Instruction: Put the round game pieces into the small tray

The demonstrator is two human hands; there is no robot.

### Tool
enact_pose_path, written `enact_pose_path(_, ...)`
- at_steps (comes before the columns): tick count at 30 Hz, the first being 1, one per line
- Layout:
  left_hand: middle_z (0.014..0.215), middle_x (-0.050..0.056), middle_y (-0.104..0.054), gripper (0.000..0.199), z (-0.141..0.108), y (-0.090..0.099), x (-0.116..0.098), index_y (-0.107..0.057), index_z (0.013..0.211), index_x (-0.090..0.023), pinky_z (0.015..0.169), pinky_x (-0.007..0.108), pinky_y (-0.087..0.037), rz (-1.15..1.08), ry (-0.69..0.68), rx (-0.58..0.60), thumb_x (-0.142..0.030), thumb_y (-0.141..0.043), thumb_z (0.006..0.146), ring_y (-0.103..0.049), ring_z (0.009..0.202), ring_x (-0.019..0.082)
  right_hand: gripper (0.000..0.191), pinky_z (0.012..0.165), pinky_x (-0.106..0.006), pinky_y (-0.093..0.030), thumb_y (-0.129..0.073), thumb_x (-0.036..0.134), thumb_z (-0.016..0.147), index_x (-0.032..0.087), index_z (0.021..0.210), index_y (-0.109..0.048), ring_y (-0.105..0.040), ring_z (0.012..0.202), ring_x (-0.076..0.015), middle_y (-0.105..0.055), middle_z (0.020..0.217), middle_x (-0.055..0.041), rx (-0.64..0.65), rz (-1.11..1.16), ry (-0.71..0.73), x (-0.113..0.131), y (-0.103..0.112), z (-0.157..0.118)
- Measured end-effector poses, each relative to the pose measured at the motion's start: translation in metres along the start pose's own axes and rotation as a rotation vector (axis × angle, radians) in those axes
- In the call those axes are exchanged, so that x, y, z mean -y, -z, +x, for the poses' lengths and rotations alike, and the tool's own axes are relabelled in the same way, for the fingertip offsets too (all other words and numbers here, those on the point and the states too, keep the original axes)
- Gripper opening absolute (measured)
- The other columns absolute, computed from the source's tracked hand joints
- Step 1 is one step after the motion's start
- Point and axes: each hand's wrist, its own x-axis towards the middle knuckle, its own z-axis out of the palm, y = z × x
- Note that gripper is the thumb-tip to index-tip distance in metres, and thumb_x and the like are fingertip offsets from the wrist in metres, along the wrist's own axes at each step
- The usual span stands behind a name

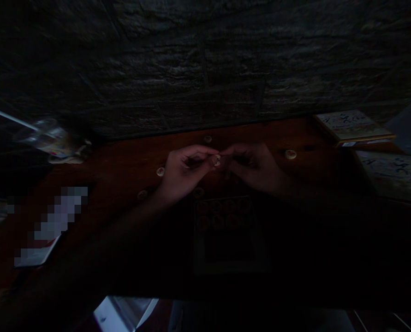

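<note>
Both hands meet above the wooden table, with a small round pale xiangqi piece (217, 160) at their fingertips. My left hand (182, 173) is closed, thumb and index finger pinching the piece from the left. From the right, my right hand (255, 165) is closed at the same piece, though deep shadow hides part of its grip. Below the hands lies a shallow box (197, 258), with rows of round pieces (217, 222) in its far part. A loose piece with a red mark (160, 171) lies beside my left wrist; another piece (290, 154) is right of my right hand.
More loose pieces lie at the back (208, 138) and left (142, 194). A clear plastic cup (51, 138) stands at the far left, near a flat pixelated object (58, 221). Patterned boxes (354, 124) sit at right. A dark stone wall (205, 69) borders the table.
</note>
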Motion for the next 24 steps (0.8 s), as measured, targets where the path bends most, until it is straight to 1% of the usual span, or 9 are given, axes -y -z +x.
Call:
enact_pose_path(2, 0.085, 0.006, -0.085, 0.027, 0.0000, -0.0005, -0.0013, -0.083, 0.098, -0.017, 0.071, 0.028, -0.067, -0.020, 0.026, -0.015, -0.044, -0.086, 0.090, -0.081, 0.075, 0.019, 0.024, 0.060, -0.027, -0.048, -0.078, 0.043, 0.096, 0.020, 0.091, -0.079, -0.066, 0.067, -0.0147, -0.075, 0.077, -0.0009, 0.002, -0.004, 0.005, 0.0004, -0.0003, -0.0005)
enact_pose_path(5, 0.083, 0.005, -0.085, 0.026, -0.0007, -0.0013, -0.0032, -0.084, 0.096, -0.018, 0.067, 0.028, -0.067, -0.027, 0.051, -0.037, -0.043, -0.084, 0.092, -0.080, 0.071, 0.018, 0.024, 0.061, -0.028, -0.049, -0.078, 0.043, 0.096, 0.019, 0.092, -0.079, -0.067, 0.069, -0.0153, -0.075, 0.076, -0.0010, 0.001, -0.015, 0.000, 0.0006, -0.0003, -0.0008)
enact_pose_path(7, 0.085, 0.005, -0.085, 0.022, -0.0016, -0.0016, -0.0036, -0.084, 0.099, -0.018, 0.069, 0.029, -0.068, -0.016, 0.057, -0.029, -0.039, -0.083, 0.093, -0.081, 0.072, 0.018, 0.023, 0.060, -0.028, -0.049, -0.078, 0.042, 0.096, 0.018, 0.093, -0.079, -0.066, 0.068, -0.0150, -0.075, 0.076, -0.0015, -0.002, -0.023, -0.003, 0.0006, 0.0000, -0.0005)
enact_pose_path(10, 0.095, 0.006, -0.087, 0.019, -0.0028, -0.0016, -0.0021, -0.084, 0.106, -0.018, 0.078, 0.030, -0.069, 0.007, 0.012, 0.006, -0.029, -0.083, 0.091, -0.083, 0.080, 0.019, 0.028, 0.056, -0.027, -0.050, -0.079, 0.045, 0.095, 0.017, 0.091, -0.078, -0.064, 0.060, -0.0136, -0.073, 0.073, -0.0015, -0.013, 0.006, -0.022, 0.0004, 0.0000, 0.0002)
enact_pose_path(13, 0.102, 0.007, -0.087, 0.027, -0.0034, -0.0014, 0.0011, -0.084, 0.112, -0.018, 0.083, 0.030, -0.069, 0.016, -0.041, 0.043, -0.022, -0.086, 0.085, -0.084, 0.087, 0.020, 0.035, 0.049, -0.025, -0.049, -0.082, 0.052, 0.092, 0.017, 0.088, -0.076, -0.062, 0.055, -0.0126, -0.072, 0.069, -0.0009, -0.020, 0.056, -0.076, -0.0003, -0.0003, 0.0006)
enact_pose_path(18, 0.103, 0.007, -0.087, 0.034, -0.0048, -0.0014, 0.0048, -0.084, 0.116, -0.018, 0.085, 0.029, -0.069, 0.012, -0.040, 0.069, -0.019, -0.088, 0.082, -0.084, 0.090, 0.021, 0.038, 0.047, -0.022, -0.050, -0.088, 0.052, 0.086, 0.017, 0.085, -0.075, -0.064, 0.054, -0.0118, -0.073, 0.069, -0.0009, -0.011, 0.121, -0.121, -0.0033, -0.0002, 0.0008)
enact_pose_path(22, 0.104, 0.007, -0.087, 0.034, -0.0057, -0.0019, 0.0049, -0.084, 0.117, -0.020, 0.086, 0.030, -0.070, -0.029, -0.026, 0.076, -0.018, -0.090, 0.083, -0.085, 0.091, 0.021, 0.039, 0.046, -0.022, -0.051, -0.093, 0.050, 0.079, 0.016, 0.086, -0.075, -0.064, 0.054, -0.0115, -0.075, 0.071, -0.0016, -0.008, 0.183, -0.170, -0.0030, 0.0003, 0.0024)
enact_pose_path(24, 0.105, 0.007, -0.087, 0.034, -0.0052, -0.0019, 0.0050, -0.085, 0.116, -0.021, 0.087, 0.031, -0.070, -0.059, -0.021, 0.072, -0.020, -0.091, 0.083, -0.085, 0.092, 0.022, 0.039, 0.046, -0.021, -0.051, -0.093, 0.049, 0.079, 0.016, 0.085, -0.075, -0.064, 0.054, -0.0115, -0.074, 0.070, -0.0013, 0.000, 0.205, -0.168, -0.0017, 0.0004, 0.0035)
